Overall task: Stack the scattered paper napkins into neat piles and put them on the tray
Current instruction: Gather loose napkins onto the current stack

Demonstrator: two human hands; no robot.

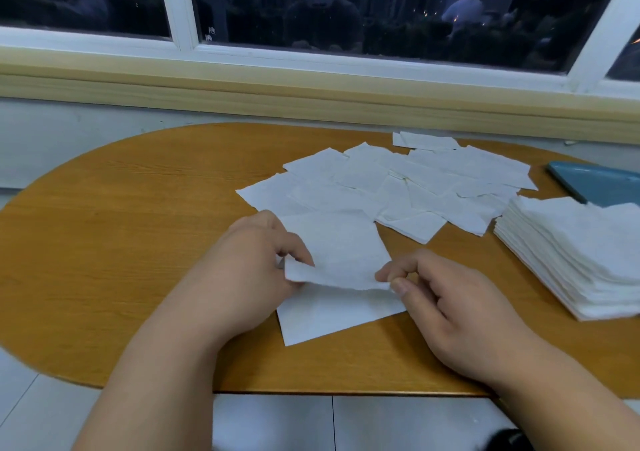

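leaning over the middle of the wooden table (138, 243), toward its near edge, a person held one white paper napkin (343, 250) by its two near corners. the left hand (256, 260) pinched the left corner between thumb and curled fingers. the right hand (450, 312) nipped the right corner between thumb and forefinger, and its other fingers were loosely bent above the tabletop. the near edge of that napkin was lifted a little, while its far part lay down toward the table's middle. under it a second napkin (332, 315) lay flat on the table, turned slightly askew, its near corners sticking out toward the table's near edge.

further in, past the table's middle and toward its far edge, a loose spread of scattered napkins (398, 180) overlapped each other at all angles. one or two of them reached almost to the table's far rim.

at the table's right end stood a tall stack of napkins (581, 253), its edges fairly even. just behind it, also at the right end, lay a blue-green tray (599, 180) with only a part of it in view. the stack hid the tray's near corner, and i could not tell whether the stack touched it or sat wholly on the wood.

beyond the table's far edge ran a pale wooden sill (277, 83) under a white-framed window (346, 7) with dark glass. below the table's near edge there was light tiled floor (277, 423).
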